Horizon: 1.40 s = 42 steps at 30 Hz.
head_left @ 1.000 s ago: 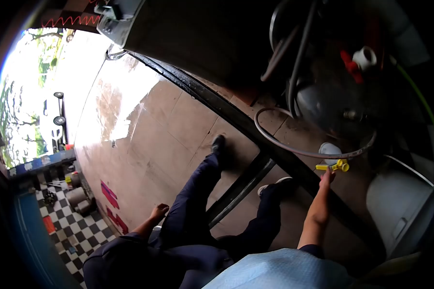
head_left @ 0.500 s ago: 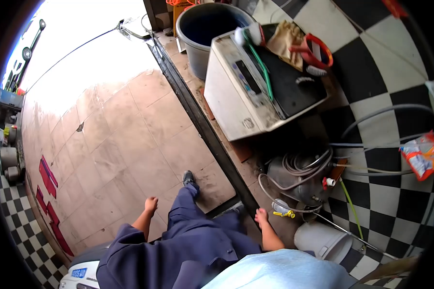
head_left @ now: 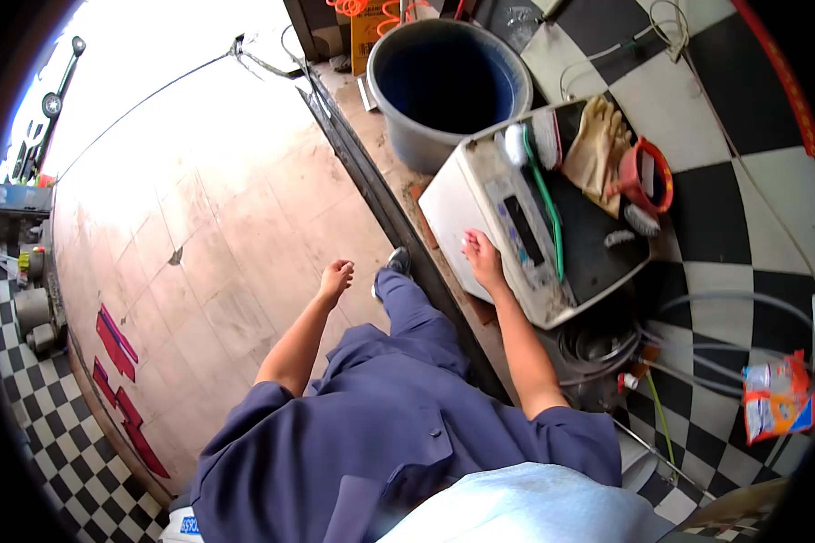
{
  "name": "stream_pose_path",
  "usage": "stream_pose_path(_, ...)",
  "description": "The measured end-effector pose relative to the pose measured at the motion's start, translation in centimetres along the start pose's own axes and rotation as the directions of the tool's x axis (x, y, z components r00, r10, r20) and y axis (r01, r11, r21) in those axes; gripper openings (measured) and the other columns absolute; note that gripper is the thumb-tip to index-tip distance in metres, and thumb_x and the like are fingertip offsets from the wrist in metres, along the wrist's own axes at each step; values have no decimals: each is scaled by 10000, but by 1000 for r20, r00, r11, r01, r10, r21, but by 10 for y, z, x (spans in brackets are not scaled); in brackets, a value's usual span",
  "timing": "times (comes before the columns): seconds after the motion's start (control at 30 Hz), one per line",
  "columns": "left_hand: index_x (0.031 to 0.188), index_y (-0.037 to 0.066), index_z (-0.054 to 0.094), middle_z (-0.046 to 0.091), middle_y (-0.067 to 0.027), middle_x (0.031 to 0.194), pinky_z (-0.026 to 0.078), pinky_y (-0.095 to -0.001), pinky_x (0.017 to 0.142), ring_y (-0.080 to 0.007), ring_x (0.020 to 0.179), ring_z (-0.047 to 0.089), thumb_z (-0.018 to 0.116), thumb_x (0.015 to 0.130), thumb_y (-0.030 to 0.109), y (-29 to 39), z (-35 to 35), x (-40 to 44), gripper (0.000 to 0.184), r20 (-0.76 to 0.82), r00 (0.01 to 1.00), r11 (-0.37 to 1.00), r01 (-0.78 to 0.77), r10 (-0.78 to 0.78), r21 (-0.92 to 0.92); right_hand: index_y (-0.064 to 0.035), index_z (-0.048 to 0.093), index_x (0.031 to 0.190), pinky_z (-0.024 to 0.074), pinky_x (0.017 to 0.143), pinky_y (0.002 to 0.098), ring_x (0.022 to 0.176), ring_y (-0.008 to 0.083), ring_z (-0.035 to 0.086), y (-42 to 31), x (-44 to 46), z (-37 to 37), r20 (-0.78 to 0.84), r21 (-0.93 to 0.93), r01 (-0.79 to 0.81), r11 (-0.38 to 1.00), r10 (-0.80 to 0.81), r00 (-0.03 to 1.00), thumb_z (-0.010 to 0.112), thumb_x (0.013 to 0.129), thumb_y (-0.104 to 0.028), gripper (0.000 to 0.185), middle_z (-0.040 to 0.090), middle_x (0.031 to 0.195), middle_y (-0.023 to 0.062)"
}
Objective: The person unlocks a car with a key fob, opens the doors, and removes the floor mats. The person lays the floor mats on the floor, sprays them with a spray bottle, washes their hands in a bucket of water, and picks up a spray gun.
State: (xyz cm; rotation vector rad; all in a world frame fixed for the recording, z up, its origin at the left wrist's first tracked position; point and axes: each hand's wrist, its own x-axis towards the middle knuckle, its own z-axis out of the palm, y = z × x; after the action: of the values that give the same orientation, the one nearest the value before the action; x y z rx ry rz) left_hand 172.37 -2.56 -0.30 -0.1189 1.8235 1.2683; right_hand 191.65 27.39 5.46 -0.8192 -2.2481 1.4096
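Note:
My right hand (head_left: 482, 255) reaches forward in front of the white side of a washing machine (head_left: 448, 204), with its fingers loosely apart and nothing in them. Whether it touches the machine I cannot tell. To the left, my left hand (head_left: 338, 279) hangs over the tiled floor with its fingers curled in and nothing visible in them. On the machine's dark lid lie a green-handled brush (head_left: 545, 204), pale work gloves (head_left: 598, 149), a red plastic dipper (head_left: 638, 185) and some small brushes.
A large grey tub (head_left: 407, 145) with dark contents stands beyond the machine. A dark floor channel (head_left: 371, 195) runs beside my foot. At right lie coiled hoses (head_left: 607, 348) and an orange-and-white bag (head_left: 779, 398). Red pieces (head_left: 118, 344) lie on the left floor.
Both my hands have risen and stretched forward, the right one to the machine's side. I have stepped forward, and the washing machine, tub and hoses sit lower in view.

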Motion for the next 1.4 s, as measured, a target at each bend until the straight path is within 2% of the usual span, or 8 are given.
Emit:
stream_pose_path(0.63, 915, 24, 522, 573, -72, 751, 495, -316, 606, -188, 642, 568, 449, 917, 217, 496, 303, 405, 207, 613, 790, 932, 213, 12, -293, 54, 451, 1139, 470, 780, 402, 919, 383, 568, -46, 623, -124, -636, -354, -373, 858, 72, 768, 578, 766, -506, 685, 571, 986, 279)
stream_pose_path(1.0, 739, 80, 415, 394, -33, 580, 304, -285, 373, -155, 432, 381, 490, 884, 266, 549, 477, 551, 248, 753, 622, 808, 546, -214, -222, -95, 322, 1344, 442, 661, 314, 682, 190, 478, -25, 669, -184, -26, -629, 41, 776, -74, 997, 604, 780, -59, 631, 473, 924, 103)
stream_pose_path(1.07, 910, 80, 498, 529, -54, 785, 423, -298, 605, -190, 684, 528, 500, 871, 216, 509, 500, 590, 142, 763, 600, 952, -299, 241, -65, -51, 372, 1282, 458, 667, 326, 743, 224, 525, -29, 663, -186, -57, -591, 27, 806, -76, 995, 630, 758, -76, 585, 495, 995, 129)
stream_pose_path(1.1, 944, 88, 512, 546, -50, 825, 433, -291, 651, -186, 733, 545, 508, 866, 232, 495, 507, 603, 164, 833, 511, 966, -238, 212, -100, -29, 396, 1251, 466, 670, 332, 774, 240, 549, -28, 660, -186, -69, -573, 25, 819, -79, 995, 644, 747, -85, 565, 506, 1030, 141)
stream_pose_path(1.2, 935, 98, 558, 565, -39, 786, 455, -282, 654, -168, 717, 565, 534, 851, 307, 474, 511, 625, 227, 987, 145, 931, 347, 69, -116, -57, 423, 1247, 477, 719, 278, 872, 161, 549, 19, 623, -134, -522, 29, -72, 997, 77, 849, 639, 785, -105, 513, 529, 1004, 90)
stream_pose_path(1.23, 838, 76, 543, 517, -35, 686, 430, -270, 548, -156, 603, 508, 522, 846, 328, 499, 500, 596, 253, 950, 308, 900, 427, -57, -85, -57, 449, 1218, 490, 705, 281, 852, 158, 560, 45, 615, -109, -629, 269, -12, 963, 185, 755, 630, 787, -93, 469, 540, 980, 88)
stream_pose_path(1.27, 742, 55, 528, 469, -32, 587, 405, -258, 443, -145, 488, 451, 510, 840, 350, 526, 488, 565, 312, 870, 458, 857, 508, -180, -90, -48, 485, 1152, 501, 664, 288, 817, 163, 573, 61, 619, -92, -556, 519, -86, 850, 413, 722, 611, 788, -77, 387, 550, 944, 87)
stream_pose_path(1.4, 806, 31, 550, 493, -56, 611, 427, -273, 442, -164, 480, 464, 520, 838, 336, 575, 443, 546, 307, 980, 108, 688, 724, -168, 38, -25, 577, 870, 501, 537, 314, 657, 198, 597, 85, 683, -71, -252, 938, 37, 344, 608, 753, 535, 799, -113, 121, 567, 708, 82)
